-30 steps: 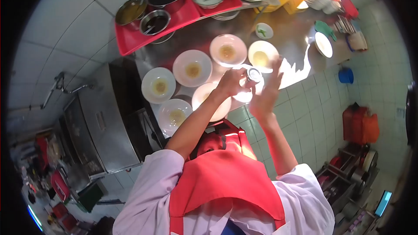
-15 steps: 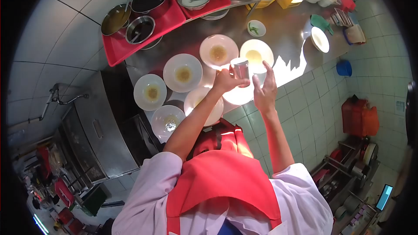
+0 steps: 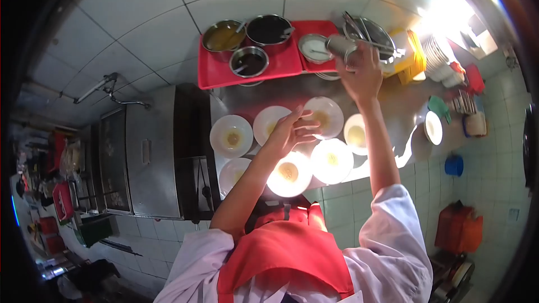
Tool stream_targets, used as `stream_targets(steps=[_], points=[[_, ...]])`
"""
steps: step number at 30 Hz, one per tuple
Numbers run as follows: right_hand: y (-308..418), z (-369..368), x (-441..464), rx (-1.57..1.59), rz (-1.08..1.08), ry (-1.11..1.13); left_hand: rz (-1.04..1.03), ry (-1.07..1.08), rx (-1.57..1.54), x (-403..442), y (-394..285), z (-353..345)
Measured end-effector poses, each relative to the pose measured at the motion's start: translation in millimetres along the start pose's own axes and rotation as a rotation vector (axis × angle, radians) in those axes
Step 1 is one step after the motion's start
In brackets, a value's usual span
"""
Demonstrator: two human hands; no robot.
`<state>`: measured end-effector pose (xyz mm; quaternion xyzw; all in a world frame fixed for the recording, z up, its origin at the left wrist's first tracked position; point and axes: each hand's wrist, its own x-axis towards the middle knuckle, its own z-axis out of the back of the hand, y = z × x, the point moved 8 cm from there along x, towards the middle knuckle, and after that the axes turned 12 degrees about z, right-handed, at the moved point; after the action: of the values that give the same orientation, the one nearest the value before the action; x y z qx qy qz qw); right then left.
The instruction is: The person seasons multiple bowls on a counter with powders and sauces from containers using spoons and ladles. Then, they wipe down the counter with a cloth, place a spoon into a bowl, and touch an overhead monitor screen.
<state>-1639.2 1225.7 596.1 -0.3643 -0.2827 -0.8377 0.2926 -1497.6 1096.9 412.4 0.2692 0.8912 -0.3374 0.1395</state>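
My right hand (image 3: 362,73) is wrapped round a small cylindrical metal canister (image 3: 340,47). It holds the canister tilted on its side at the shelf edge, between a bowl of white powder (image 3: 315,42) and a large metal bowl with utensils (image 3: 369,29). Above the white serving bowls, my left hand (image 3: 289,130) is empty, with fingers apart. Pale brown liquid or seasoning lies in the bottoms of several bowls, including a left bowl (image 3: 220,147), a back bowl (image 3: 336,113) and a brightly lit front bowl (image 3: 297,189). My left hand partly covers the bowls beneath it.
Red trays (image 3: 210,80) on the raised shelf carry pots of dark and yellowish sauces. Yellow containers (image 3: 414,59) and stacked white plates (image 3: 437,53) stand farther right. A white bowl (image 3: 433,128) and a green item (image 3: 439,108) lie at the counter's right end.
The metal canister has passed from my left hand to my right, which has risen to the shelf. My left hand has opened and stays over the bowls. The camera view has shifted and turned.
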Motion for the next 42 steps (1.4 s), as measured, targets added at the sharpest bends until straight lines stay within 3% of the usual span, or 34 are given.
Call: stream_targets(steps=[3,5,6,8,11,12,14,15,16,18,19,21,22,23,26,29,42], points=[[-39,-50,59,-0.095,-0.006,0.031,-0.023,-0.130,-0.016,-44,3,39],[-66,-101,79,-0.220,-0.013,0.271,-0.037,-0.239,-0.035,-75,12,68],[-71,-113,86,-0.211,0.003,0.258,-0.074,-0.263,-0.062,-92,19,83],[-92,-155,88,-0.274,-0.138,0.549,-0.126,-0.350,-0.134,-127,33,113],[-104,-180,84,-0.326,-0.142,0.607,-0.178,-0.490,-0.258,-180,59,154],[-93,-185,79,-0.315,-0.132,0.614,-0.199,-0.559,-0.331,-198,69,169],[-59,-156,75,-0.409,-0.074,0.242,-0.247,-0.599,-0.374,-225,88,192],[-40,-158,64,-0.199,-0.179,0.322,-0.289,-0.628,-0.408,-234,95,199],[-29,-171,55,-0.194,-0.173,0.339,-0.286,-0.638,-0.424,-240,100,198],[-33,-229,1,0.237,-0.630,0.623,-0.287,-0.675,-0.458,-253,105,200],[-24,-228,5,-0.070,-0.420,0.422,-0.293,-0.634,-0.493,-254,108,200],[-57,-302,-12,-0.003,-0.204,0.492,-0.328,-0.627,-0.529,-262,106,193],[-18,-268,-21,0.573,-0.831,0.553,-0.326,-0.618,-0.516,-267,101,189],[-13,-273,-19,0.689,-0.925,0.456,-0.336,-0.646,-0.500,-273,99,190],[-7,-275,-7,0.862,-0.998,0.341,-0.344,-0.678,-0.494,-283,104,194],[-14,-287,-2,0.905,-0.990,0.388,-0.341,-0.715,-0.508,-291,110,194],[-6,-249,15,0.818,-0.957,0.287,-0.321,-0.705,-0.344,-289,87,187]])
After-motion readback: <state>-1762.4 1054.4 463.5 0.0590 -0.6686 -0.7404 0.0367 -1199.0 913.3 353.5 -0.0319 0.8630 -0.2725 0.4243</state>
